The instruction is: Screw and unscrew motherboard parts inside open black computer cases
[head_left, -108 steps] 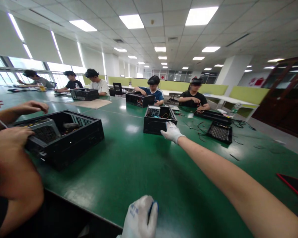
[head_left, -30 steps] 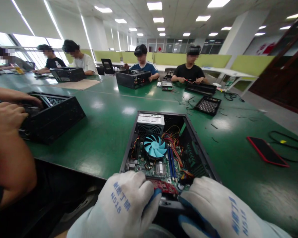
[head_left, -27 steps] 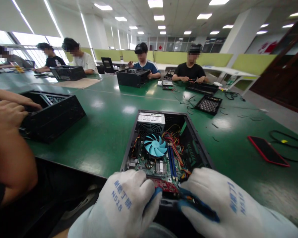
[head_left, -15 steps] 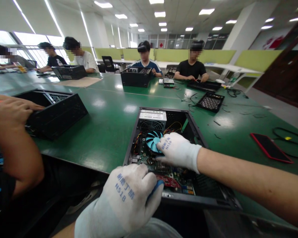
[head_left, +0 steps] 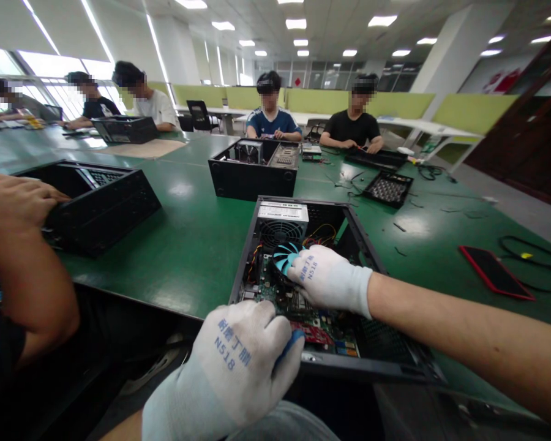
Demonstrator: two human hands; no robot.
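Note:
An open black computer case [head_left: 367, 366] lies in front of me, with a green circuit board [head_left: 324, 318] inside. My right hand [head_left: 319, 272], in a white glove, is closed on the edge of a round cooling fan [head_left: 285, 257] with light-blue blades. The fan sits tilted over the board. My left hand [head_left: 241, 361], also gloved, is closed at the case's near left corner, its fingers curled over the rim and partly hidden. A red card [head_left: 313, 334] shows beside its thumb. At the case's far end is a silver power supply [head_left: 282, 214].
Another open case [head_left: 256, 177] stands just beyond mine. To the left, a co-worker's hand [head_left: 18, 205] rests on a black case [head_left: 105, 211]. A red-edged black slab [head_left: 496, 272] and cables lie on the green table [head_left: 188, 245] at right. Several people sit across.
The fan has tilted in my right hand, which has shifted slightly. My left hand has hardly moved. The case across the table has come closer to mine and turned.

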